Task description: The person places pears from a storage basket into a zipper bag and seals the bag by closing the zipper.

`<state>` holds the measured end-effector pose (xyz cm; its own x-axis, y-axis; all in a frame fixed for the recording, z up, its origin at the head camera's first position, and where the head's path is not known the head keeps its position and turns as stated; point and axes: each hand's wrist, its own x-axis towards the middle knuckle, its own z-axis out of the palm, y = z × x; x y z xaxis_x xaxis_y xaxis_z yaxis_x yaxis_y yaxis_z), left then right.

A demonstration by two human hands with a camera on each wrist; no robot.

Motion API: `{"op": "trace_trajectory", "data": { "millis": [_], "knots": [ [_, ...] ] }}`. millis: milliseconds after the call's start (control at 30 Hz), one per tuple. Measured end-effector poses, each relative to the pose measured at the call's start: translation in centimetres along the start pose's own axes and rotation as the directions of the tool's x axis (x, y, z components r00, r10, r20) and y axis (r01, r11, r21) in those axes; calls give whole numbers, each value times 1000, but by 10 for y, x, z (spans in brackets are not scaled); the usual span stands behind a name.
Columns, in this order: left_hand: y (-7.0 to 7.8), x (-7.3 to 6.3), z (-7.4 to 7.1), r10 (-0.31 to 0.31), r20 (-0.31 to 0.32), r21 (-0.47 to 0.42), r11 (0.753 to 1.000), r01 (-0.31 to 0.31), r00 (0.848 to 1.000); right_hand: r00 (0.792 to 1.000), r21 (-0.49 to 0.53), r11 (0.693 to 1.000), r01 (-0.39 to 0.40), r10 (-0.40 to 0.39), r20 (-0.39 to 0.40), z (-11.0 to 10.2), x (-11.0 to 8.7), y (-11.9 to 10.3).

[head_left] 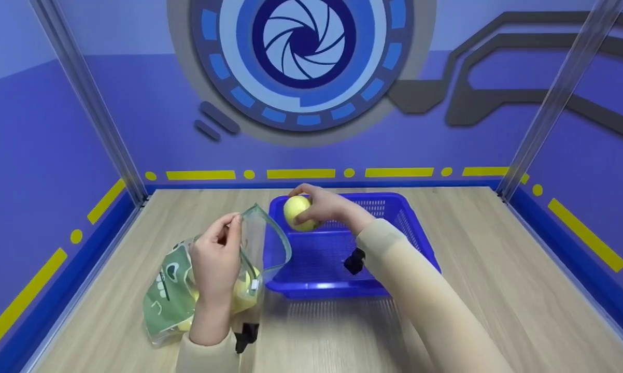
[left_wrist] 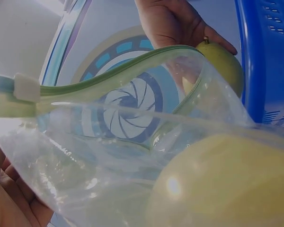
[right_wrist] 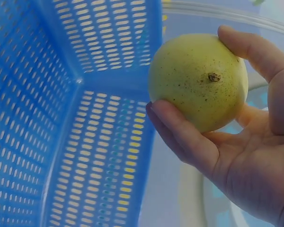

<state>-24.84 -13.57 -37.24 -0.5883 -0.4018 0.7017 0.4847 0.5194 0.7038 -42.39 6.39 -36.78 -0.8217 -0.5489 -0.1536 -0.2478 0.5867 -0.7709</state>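
My right hand [head_left: 328, 206] grips a yellow-green pear [head_left: 296, 210] over the back left part of a blue plastic basket [head_left: 311, 292]. In the right wrist view the pear [right_wrist: 194, 80] shows brown specks and a dark end, with thumb and fingers around it. My left hand [head_left: 215, 267] pinches the upper edge of a clear and green zip bag [head_left: 169, 292], left of the basket. The bag's mouth gapes toward the basket, and its white slider [left_wrist: 27, 88] shows in the left wrist view. Yellow fruit [left_wrist: 227, 184] lies inside the bag, partly hidden by the printed side and my hand.
Beneath everything is a light wooden table [head_left: 477, 290]. Blue-purple panels [head_left: 342, 155] with yellow marks rise at the back and both sides. Metal posts [head_left: 91, 103] stand at the corners. The bag's open edge overlaps the basket's left rim in the head view.
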Motion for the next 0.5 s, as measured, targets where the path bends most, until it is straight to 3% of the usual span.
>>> {"op": "trace_trajectory", "data": {
  "millis": [500],
  "knots": [
    [-3, 0, 1, 30, -8, 8, 1000, -29, 1000, 997, 88, 994, 60, -55, -58, 2, -33, -16]
  ]
}}
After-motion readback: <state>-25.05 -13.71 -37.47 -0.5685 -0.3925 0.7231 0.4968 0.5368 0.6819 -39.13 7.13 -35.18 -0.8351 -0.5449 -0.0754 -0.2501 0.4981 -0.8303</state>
